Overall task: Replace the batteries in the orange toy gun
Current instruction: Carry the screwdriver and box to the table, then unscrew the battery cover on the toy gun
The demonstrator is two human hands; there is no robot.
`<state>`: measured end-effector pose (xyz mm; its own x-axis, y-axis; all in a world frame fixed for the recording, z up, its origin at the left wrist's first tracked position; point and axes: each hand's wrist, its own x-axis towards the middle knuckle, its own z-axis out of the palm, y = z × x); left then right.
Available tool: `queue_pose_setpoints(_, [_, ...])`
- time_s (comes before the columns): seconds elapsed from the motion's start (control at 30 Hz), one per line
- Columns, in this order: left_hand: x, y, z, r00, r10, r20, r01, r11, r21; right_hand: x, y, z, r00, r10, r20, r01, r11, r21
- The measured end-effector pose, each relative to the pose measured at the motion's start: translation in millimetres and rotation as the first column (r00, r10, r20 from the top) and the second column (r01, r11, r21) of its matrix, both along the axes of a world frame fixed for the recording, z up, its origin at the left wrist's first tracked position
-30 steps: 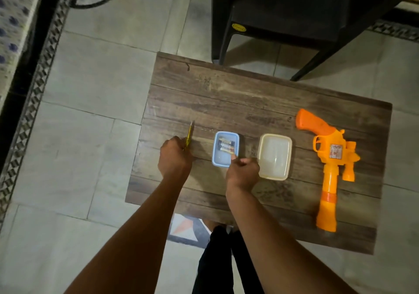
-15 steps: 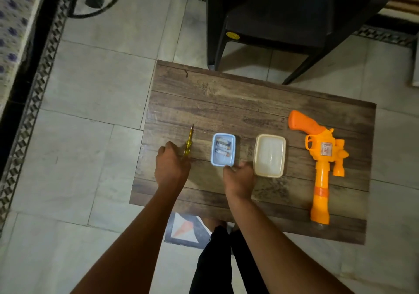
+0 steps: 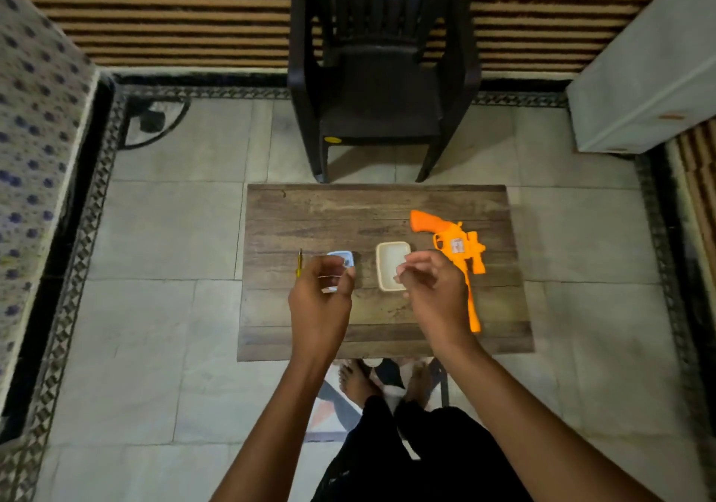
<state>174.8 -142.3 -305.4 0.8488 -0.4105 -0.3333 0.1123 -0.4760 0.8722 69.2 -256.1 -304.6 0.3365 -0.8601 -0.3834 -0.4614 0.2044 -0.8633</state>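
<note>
- Hands had both come up off the desk within the last half second, and the view had pulled back to take in more of the room.
- The left hand no longer rested beside the yellow screwdriver near the left edge. It hovered over the blue box with its fingers loosely curled, and I could not tell whether they pinched anything.
- The right hand had left the near rim of that box and hung over the white tub. Its thumb and fingertips were drawn close, but a hold on anything small could not be made out.
- The orange toy gun lay untouched by the right edge, grip toward the far edge and barrel toward the near one. By my reading, its battery cover was not yet opened and the job had barely begun.
- The desk was dark wood planking, with the four things in a row across its middle.
- Around it were patterned fabric at the left, a pale tiled floor, a dark plastic chair beyond the far edge, and a white cabinet at the right.
</note>
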Motion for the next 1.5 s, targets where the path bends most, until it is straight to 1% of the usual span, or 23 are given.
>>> queue_pose_setpoints(0.1, [-43.7, -24.4, 46.5, 0.999, -0.049, -0.009, 0.047, 0.993, -0.109, -46.6, -14.2, 50.2, 0.992, -0.060, 0.108, 0.066, 0.997, -0.051])
queue_pose_setpoints(0.17, [-65.7, -36.9, 63.9, 0.998, -0.062, -0.030, 0.056, 0.985, -0.164, -71.2, -22.0, 69.7, 0.984, -0.085, 0.158, 0.097, 0.993, -0.068])
queue_pose_setpoints(0.2, [-84.0, -48.1, 75.2, 0.995, -0.095, -0.031, 0.088, 0.978, -0.188, -92.4, -29.0, 81.9, 0.977, -0.114, 0.180, 0.131, 0.988, -0.085])
queue_pose_setpoints(0.3, [-135.0, -80.3, 102.1, 0.976, -0.217, 0.026, 0.216, 0.945, -0.245, -152.7, -50.0, 108.1, 0.955, -0.183, 0.234, 0.215, 0.969, -0.119])
queue_pose_setpoints(0.43, [-201.1, -127.6, 134.1, 0.945, -0.318, 0.077, 0.327, 0.901, -0.286, -232.4, -84.3, 139.0, 0.917, -0.260, 0.302, 0.319, 0.933, -0.168])
queue_pose_setpoints(0.5, [-232.6, -147.7, 147.4, 0.937, -0.335, 0.096, 0.349, 0.887, -0.303, -269.1, -102.9, 150.7, 0.903, -0.270, 0.335, 0.346, 0.919, -0.189])
queue_pose_setpoints(0.6, [-304.7, -188.6, 168.7, 0.921, -0.355, 0.160, 0.389, 0.853, -0.349, -345.4, -141.5, 171.9, 0.886, -0.256, 0.387, 0.363, 0.902, -0.232])
queue_pose_setpoints(0.7, [-360.1, -222.4, 181.1, 0.918, -0.356, 0.173, 0.396, 0.839, -0.374, -400.5, -174.2, 183.0, 0.878, -0.246, 0.411, 0.369, 0.895, -0.250])
queue_pose_setpoints(0.77, [-402.6, -249.4, 187.3, 0.914, -0.358, 0.191, 0.405, 0.834, -0.374, -443.0, -198.1, 188.9, 0.866, -0.252, 0.433, 0.382, 0.891, -0.246])
queue_pose_setpoints(0.87, [-442.1, -278.9, 195.1, 0.892, -0.382, 0.240, 0.448, 0.816, -0.367, -482.5, -223.1, 191.6, 0.848, -0.292, 0.443, 0.419, 0.880, -0.222])
queue_pose_setpoints(1.03, [-466.2, -333.3, 199.9, 0.862, -0.407, 0.301, 0.499, 0.786, -0.365, -511.3, -273.5, 190.5, 0.821, -0.330, 0.466, 0.451, 0.875, -0.176])
queue_pose_setpoints(1.17, [-459.3, -384.1, 188.5, 0.874, -0.377, 0.305, 0.475, 0.793, -0.382, -507.8, -320.6, 180.8, 0.841, -0.308, 0.445, 0.425, 0.885, -0.191])
queue_pose_setpoints(1.3, [-429.1, -441.5, 167.7, 0.889, -0.359, 0.285, 0.451, 0.798, -0.399, -477.5, -384.2, 168.0, 0.877, -0.255, 0.406, 0.362, 0.908, -0.212])
queue_pose_setpoints(1.5, [-356.7, -502.0, 163.4, 0.908, -0.340, 0.246, 0.412, 0.833, -0.370, -407.7, -471.1, 172.6, 0.922, -0.154, 0.355, 0.256, 0.930, -0.262])
